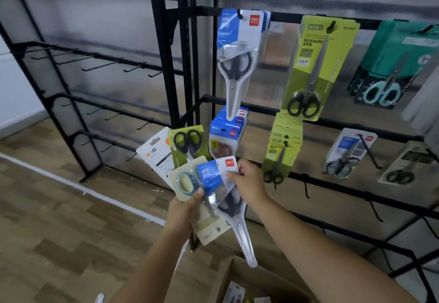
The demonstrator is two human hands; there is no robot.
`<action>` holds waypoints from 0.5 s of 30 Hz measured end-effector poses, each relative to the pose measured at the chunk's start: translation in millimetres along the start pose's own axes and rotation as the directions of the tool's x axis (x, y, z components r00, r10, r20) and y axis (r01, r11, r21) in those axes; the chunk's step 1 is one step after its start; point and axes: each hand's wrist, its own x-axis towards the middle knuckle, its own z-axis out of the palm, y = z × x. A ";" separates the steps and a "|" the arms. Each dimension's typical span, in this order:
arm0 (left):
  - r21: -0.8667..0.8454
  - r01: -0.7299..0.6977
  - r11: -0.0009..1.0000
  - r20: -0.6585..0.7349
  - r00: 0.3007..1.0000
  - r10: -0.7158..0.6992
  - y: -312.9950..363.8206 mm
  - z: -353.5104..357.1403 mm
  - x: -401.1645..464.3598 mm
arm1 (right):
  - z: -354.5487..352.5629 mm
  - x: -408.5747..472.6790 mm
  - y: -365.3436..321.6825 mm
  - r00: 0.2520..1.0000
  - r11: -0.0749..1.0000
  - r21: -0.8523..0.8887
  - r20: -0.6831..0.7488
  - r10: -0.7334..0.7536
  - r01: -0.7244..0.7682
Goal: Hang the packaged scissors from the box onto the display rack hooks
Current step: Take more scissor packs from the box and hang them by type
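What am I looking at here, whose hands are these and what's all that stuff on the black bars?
This is one picture from a camera worn on a person's head, looking down at their own hands. No machine is involved. The left hand holds a fan of packaged scissors. The right hand pinches the top pack, a blue-and-white pack. In front stands a black display rack with hooks; packs of scissors already hang on its right side, such as a green pack. The hooks on the left are bare. A cardboard box sits below.
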 end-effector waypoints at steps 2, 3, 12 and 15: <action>-0.044 -0.010 0.999 -0.033 0.999 0.009 4.9 -10.8 2.7 | 0.0 10.0 -3.5 0.997 0.998 0.057 -0.072 0.004 0.000; -0.047 -0.015 0.999 -0.054 0.998 0.013 7.4 -16.4 4.5 | 0.5 15.7 -6.8 0.995 0.996 0.088 -0.098 -0.003 0.012; -0.025 -0.043 0.999 -0.182 0.983 0.038 26.9 -44.2 20.8 | 13.6 78.2 -38.9 0.975 0.975 -0.109 -0.093 -0.202 0.191; -0.016 -0.047 0.999 -0.202 0.979 0.042 28.1 -48.3 21.4 | 18.6 87.9 -31.9 0.994 0.972 -0.215 -0.046 -0.102 0.090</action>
